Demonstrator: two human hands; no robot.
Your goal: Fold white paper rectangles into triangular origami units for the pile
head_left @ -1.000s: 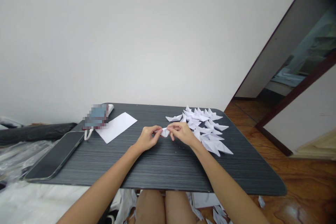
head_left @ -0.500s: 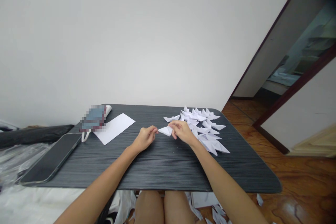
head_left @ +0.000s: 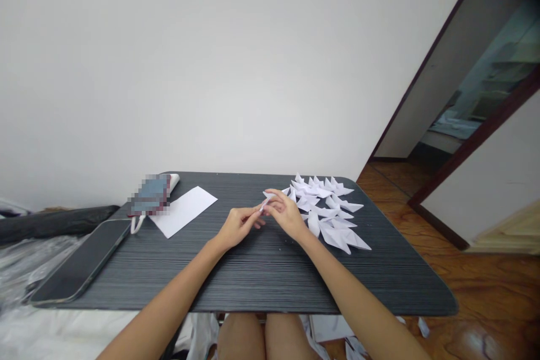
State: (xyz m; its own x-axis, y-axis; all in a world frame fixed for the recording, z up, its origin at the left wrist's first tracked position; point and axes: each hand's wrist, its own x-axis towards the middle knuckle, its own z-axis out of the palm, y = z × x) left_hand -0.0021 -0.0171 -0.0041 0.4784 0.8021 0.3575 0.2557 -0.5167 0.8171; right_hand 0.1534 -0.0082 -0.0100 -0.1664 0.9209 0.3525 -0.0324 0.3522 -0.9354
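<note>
Between my two hands is a small folded white paper piece, mostly covered by fingers. My left hand pinches its near end with thumb and fingertips. My right hand grips the other end, its fingers curled over the paper. Both hands meet just above the dark table. Immediately right of my right hand lies a pile of folded white paper boats, pointed and overlapping. To the left, a flat white paper sheet rests on the tabletop.
A smartphone lies at the table's left edge. Behind it, a blurred-out object with a white cable overlaps the sheet. A white wall stands behind the table. Paper scraps lie on the floor below.
My left hand has moved right and closed onto the folded paper beside my right hand. The paper, flat and visible before, is now turned narrow and largely hidden by the fingers.
</note>
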